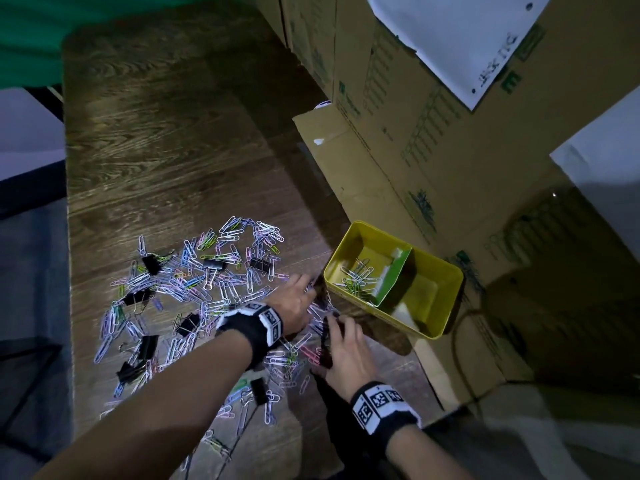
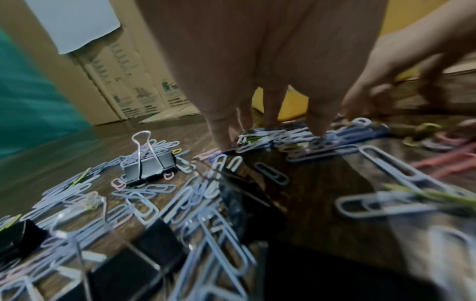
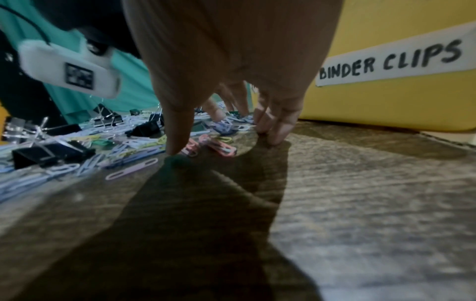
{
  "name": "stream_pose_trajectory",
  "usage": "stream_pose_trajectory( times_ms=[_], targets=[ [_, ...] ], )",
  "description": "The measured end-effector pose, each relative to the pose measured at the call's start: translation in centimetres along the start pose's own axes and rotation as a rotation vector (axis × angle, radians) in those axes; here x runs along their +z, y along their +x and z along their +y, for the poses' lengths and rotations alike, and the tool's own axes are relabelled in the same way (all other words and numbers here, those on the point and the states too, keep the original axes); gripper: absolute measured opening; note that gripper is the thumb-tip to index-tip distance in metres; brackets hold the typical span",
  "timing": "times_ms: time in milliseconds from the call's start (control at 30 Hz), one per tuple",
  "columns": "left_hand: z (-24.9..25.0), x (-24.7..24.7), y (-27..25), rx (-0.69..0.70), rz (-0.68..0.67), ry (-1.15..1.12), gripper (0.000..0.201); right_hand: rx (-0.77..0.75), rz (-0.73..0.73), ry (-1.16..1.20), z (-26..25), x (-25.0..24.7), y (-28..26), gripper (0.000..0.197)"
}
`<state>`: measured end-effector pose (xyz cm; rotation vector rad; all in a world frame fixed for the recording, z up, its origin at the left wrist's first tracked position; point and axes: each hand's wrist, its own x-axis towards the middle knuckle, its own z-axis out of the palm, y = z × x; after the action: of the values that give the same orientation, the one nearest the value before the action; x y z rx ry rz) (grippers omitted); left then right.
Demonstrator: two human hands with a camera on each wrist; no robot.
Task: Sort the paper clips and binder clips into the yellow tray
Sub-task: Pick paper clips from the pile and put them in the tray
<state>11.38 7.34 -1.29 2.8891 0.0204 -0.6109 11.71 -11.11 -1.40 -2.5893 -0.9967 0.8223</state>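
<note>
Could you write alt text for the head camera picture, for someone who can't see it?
Seen from above, a person's left hand and right hand reach into a spread of coloured paper clips and black binder clips on a wooden table. A yellow tray at right holds a few paper clips in one compartment; cardboard boxes stand behind.

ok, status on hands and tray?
Both hands, left hand and right hand, fingertips down in the paper clips beside the yellow tray. Tray: some paper clips, no binder clips. Path clear.

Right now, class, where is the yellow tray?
In the head view the yellow tray sits at the table's right edge, against the cardboard boxes, just beyond both hands.
</note>
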Motion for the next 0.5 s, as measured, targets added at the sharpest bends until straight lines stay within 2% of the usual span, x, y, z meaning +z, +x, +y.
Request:
stream_pose_trajectory(
  times_ms=[100, 233, 300, 433, 500],
  targets=[
    [1.0, 1.2, -1.9, 0.077, 0.015, -0.042, 0.048, -0.001, 0.042, -0.043, -0.2, 0.0, 0.2, 0.099],
    [1.9, 2.7, -4.0, 0.050, 0.015, -0.112, 0.047, -0.012, 0.030, -0.046, -0.6, -0.1, 0.4, 0.090],
    [2.1, 2.8, -4.7, 0.042, 0.001, -0.162, 0.042, -0.027, -0.018, -0.026, -0.8, -0.3, 0.3, 0.080],
    [2.0, 2.5, -5.5, 0.015, 0.018, -0.229, 0.036, -0.028, -0.067, 0.002, -1.0, 0.0, 0.3, 0.039],
    [1.9, 2.5, -6.0, -0.034, 0.048, -0.277, 0.033, -0.035, -0.071, 0.008, -0.8, 0.3, 0.5, 0.035]
  ],
)
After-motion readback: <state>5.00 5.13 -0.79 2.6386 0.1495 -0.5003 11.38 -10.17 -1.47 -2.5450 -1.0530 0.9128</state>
